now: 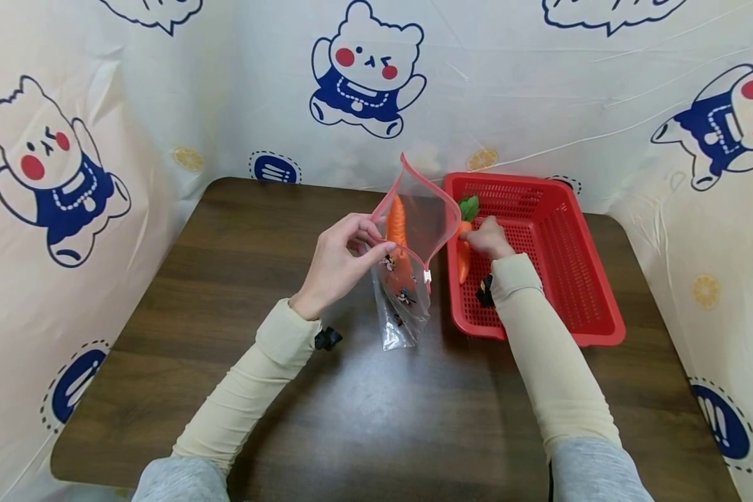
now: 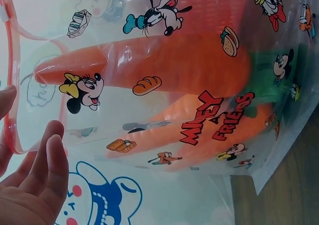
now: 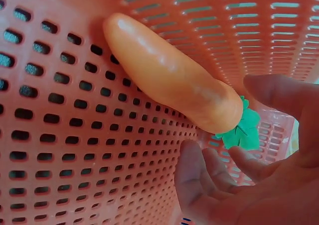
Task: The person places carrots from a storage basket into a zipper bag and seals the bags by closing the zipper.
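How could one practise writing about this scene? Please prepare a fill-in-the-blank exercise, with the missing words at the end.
1. The person's left hand holds the transparent plastic bag with cartoon prints, whose mouth is not closed but ____.
2. In the head view, the rectangular red plastic basket stands to the ____ of the bag.
3. The tapered orange carrot near the person's right hand has leaves coloured ____.
Missing words: open; right; green.

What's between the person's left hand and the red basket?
In the head view, a clear zip bag holding carrots is between the left hand and the red basket.
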A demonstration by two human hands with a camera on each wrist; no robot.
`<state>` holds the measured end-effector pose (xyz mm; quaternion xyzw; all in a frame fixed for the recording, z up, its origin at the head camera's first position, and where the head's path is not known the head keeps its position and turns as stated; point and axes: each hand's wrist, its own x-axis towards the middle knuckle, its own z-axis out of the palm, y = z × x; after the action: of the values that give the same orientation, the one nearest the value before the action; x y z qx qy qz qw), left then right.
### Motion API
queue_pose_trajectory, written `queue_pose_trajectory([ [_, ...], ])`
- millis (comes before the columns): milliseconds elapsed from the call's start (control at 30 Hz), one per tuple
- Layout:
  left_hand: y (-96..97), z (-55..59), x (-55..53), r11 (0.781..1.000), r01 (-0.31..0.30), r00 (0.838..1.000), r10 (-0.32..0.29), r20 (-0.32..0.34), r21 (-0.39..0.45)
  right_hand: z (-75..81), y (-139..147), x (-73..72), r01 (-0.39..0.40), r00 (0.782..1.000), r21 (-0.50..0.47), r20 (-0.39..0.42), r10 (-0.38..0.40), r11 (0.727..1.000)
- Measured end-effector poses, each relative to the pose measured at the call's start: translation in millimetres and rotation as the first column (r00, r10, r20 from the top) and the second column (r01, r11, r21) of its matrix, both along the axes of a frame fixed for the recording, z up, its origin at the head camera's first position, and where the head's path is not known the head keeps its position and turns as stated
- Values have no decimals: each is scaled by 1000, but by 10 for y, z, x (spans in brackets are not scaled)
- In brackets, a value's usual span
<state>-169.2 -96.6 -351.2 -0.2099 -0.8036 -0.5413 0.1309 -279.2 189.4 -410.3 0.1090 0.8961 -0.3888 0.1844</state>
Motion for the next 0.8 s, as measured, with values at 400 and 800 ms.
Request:
queue_pose_trajectory([
  [400, -32, 4, 19, 1000, 1, 1000, -1, 17, -4, -40, -36, -42, -66, 998, 70, 26, 64, 995],
  [800, -44, -3, 19, 1000, 1, 1000, -1, 5, 6, -30, -57, -22, -66, 996, 92, 74, 59, 994],
])
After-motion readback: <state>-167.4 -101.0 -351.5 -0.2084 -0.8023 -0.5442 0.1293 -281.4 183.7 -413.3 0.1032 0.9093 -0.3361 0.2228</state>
